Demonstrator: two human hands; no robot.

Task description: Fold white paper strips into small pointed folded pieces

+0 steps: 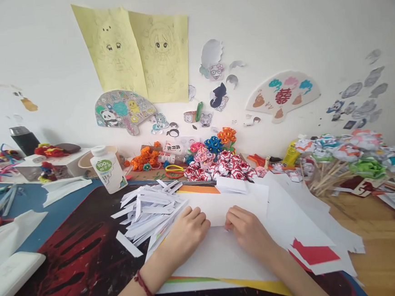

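My left hand (191, 228) and my right hand (246, 228) rest close together over a stack of white sheets. Between them lies a piece of white paper (217, 214) with a straight lower edge. The fingers of both hands are curled and closed on that edge, one hand at each end. Fingertips are mostly hidden under the knuckles. Beneath spreads a larger white sheet (223, 257), with coloured paper edges showing below it. Left of my left hand lies a loose pile of folded white paper strips (151, 211).
A white bottle (109, 169) stands behind the strips. Paper flowers (221, 164) line the wall, and paper flowers on sticks (342, 159) lie at right. More white sheets (301, 208) and a red paper piece (317, 252) are right of my arm. A white case (16, 276) sits at left.
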